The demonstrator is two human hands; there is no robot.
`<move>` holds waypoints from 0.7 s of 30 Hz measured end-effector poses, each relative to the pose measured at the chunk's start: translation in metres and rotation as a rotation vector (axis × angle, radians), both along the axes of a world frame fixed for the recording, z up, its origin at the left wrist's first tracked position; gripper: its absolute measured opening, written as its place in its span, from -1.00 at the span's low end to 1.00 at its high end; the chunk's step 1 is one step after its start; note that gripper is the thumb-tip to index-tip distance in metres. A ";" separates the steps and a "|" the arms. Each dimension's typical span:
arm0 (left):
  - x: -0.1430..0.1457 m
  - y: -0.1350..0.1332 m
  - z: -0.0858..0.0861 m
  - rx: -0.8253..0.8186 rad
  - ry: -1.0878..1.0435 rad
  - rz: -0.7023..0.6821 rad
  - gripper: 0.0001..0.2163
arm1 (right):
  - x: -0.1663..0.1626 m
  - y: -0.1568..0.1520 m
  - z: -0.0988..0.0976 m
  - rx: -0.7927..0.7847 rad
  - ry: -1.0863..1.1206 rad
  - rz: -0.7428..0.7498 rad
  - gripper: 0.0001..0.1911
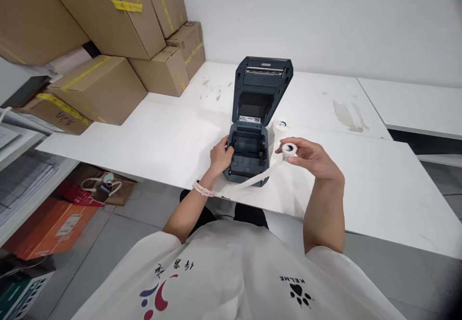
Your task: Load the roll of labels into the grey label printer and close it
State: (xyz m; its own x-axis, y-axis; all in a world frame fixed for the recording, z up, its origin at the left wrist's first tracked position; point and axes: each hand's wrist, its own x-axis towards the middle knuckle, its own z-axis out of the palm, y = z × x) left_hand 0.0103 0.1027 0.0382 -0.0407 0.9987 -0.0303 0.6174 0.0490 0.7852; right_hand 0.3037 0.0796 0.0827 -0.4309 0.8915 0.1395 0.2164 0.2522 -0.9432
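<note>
A dark grey label printer stands near the front edge of the white table, its lid raised and its paper bay exposed. My left hand rests on the printer's left side, fingers curled against the bay's edge. My right hand pinches a small white paper roll to the right of the printer. A loose strip of paper trails from that roll down across the printer's front corner. A second white roll stands on the table just behind, beside the printer.
Cardboard boxes with yellow tape are stacked at the table's back left. A shelf stands at far left, with an orange box and a bag on the floor below. Another white table adjoins at right.
</note>
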 end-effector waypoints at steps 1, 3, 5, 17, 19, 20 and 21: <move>0.000 0.000 0.000 0.000 -0.001 0.001 -0.49 | 0.012 -0.001 -0.008 -0.041 0.018 -0.050 -0.53; 0.000 0.001 -0.002 -0.002 -0.004 0.004 -0.49 | 0.028 0.001 -0.029 -0.101 0.015 -0.125 -0.53; 0.001 0.001 -0.003 -0.003 -0.010 0.011 -0.48 | 0.034 0.006 -0.051 -0.148 -0.002 -0.176 -0.53; 0.003 0.003 0.001 -0.004 0.058 0.018 -0.48 | 0.057 0.083 -0.088 -0.102 0.058 -0.481 -0.13; 0.003 0.003 0.001 -0.007 0.070 0.017 -0.48 | 0.047 0.109 -0.085 -0.146 -0.015 -0.423 0.03; 0.003 0.003 0.001 -0.011 0.071 0.020 -0.48 | 0.040 0.120 -0.085 -0.182 -0.042 -0.394 0.09; 0.003 0.003 0.001 -0.014 0.068 0.025 -0.48 | 0.033 0.130 -0.085 -0.214 -0.058 -0.386 0.12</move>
